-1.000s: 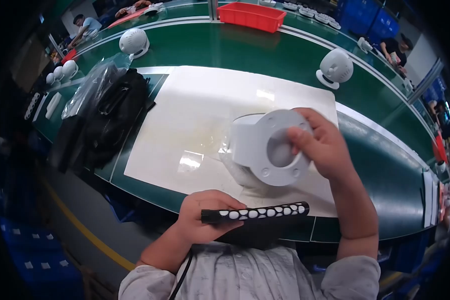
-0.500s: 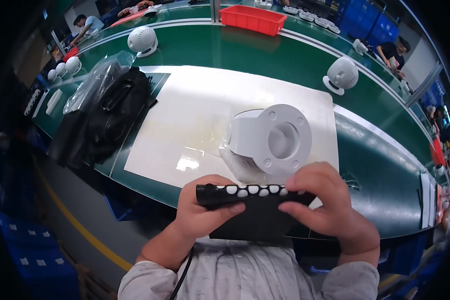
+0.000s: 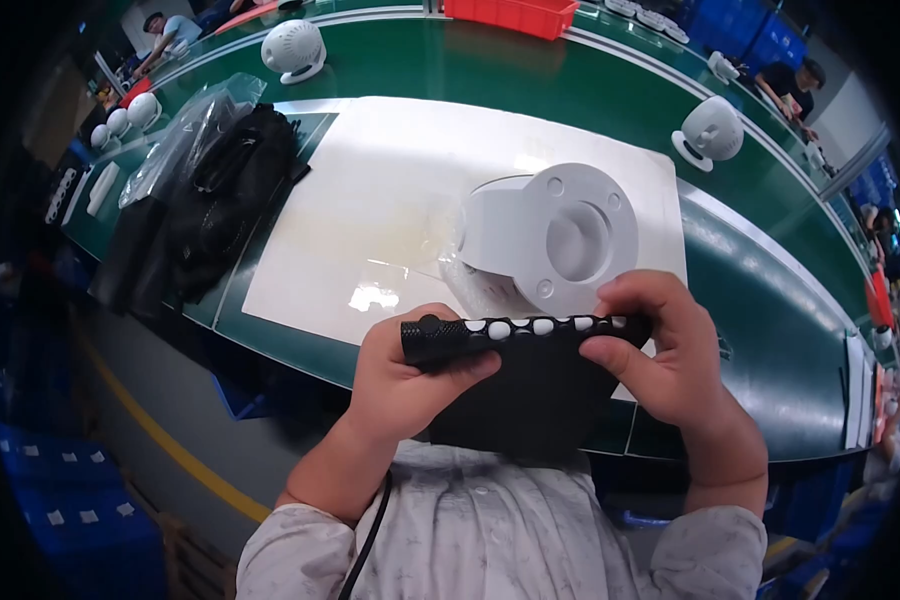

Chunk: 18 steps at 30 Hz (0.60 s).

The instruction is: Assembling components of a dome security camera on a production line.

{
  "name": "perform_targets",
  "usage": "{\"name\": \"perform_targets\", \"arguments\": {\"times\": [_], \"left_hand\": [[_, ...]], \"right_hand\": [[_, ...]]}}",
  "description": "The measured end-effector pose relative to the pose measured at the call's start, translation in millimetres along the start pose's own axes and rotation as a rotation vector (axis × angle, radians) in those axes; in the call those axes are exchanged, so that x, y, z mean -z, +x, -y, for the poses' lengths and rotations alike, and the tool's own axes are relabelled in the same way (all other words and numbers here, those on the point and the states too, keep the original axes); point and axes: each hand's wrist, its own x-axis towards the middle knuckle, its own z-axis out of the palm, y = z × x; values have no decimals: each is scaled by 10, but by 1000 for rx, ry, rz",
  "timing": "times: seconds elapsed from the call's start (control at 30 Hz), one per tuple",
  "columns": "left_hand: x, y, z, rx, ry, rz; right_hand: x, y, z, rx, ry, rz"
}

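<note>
R hand [image 3: 682, 350] was on white unit [image 3: 532, 235] 1s ago, now pinching black piece [image 3: 530, 385] w/ L hand [image 3: 398, 380] gripping other end. Unit's parked, 2-handed hold.

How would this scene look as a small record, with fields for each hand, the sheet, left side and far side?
left hand: grips left end of black panel with white-oval edge
right hand: grips the panel's right end
white sheet: white device, ring-shaped base facing camera
left side: black bag, clear plastic bag
far side: red bin, white round-headed devices
</note>
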Motion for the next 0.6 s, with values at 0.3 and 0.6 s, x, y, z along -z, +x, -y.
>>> {"name": "perform_targets", "arguments": {"times": [0.3, 0.6], "left_hand": [[-46, -52, 39, -27, -61, -60], [-51, -86, 61, -18, -71, -87]], "right_hand": [[4, 15, -12, 286, -295, 0], [20, 12, 53, 536, -581, -23]]}}
